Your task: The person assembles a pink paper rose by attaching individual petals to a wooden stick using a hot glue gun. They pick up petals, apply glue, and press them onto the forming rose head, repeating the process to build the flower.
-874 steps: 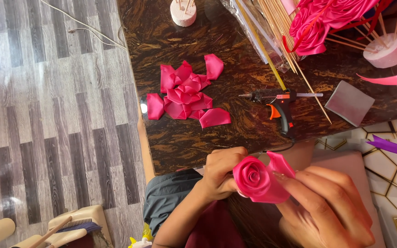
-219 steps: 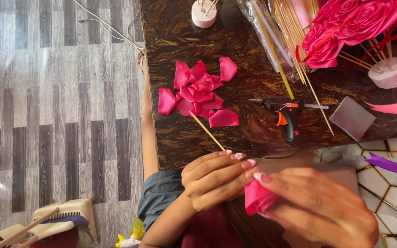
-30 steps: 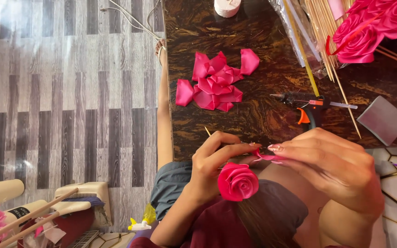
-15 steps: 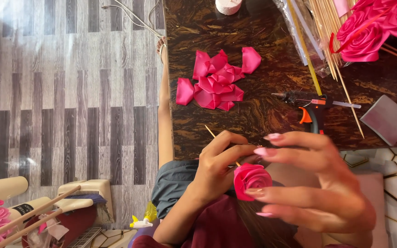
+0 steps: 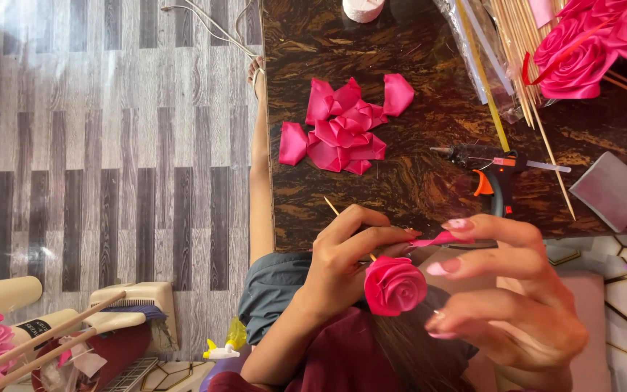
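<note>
Your left hand (image 5: 342, 265) grips the thin wooden skewer (image 5: 332, 207) between thumb and curled fingers, and the pink ribbon rose (image 5: 395, 284) sits at its end, just right of that hand. Your right hand (image 5: 506, 297) is spread wide around the rose; its thumb and forefinger pinch a loose pink petal strip (image 5: 440, 239) just above the bloom. Half a second ago those fingers lay closer over the flower; they have since opened and the rose shows whole. Beyond your hands lie the heap of cut petals (image 5: 342, 127) and, farther right, the glue gun (image 5: 491, 170), both unmoved.
</note>
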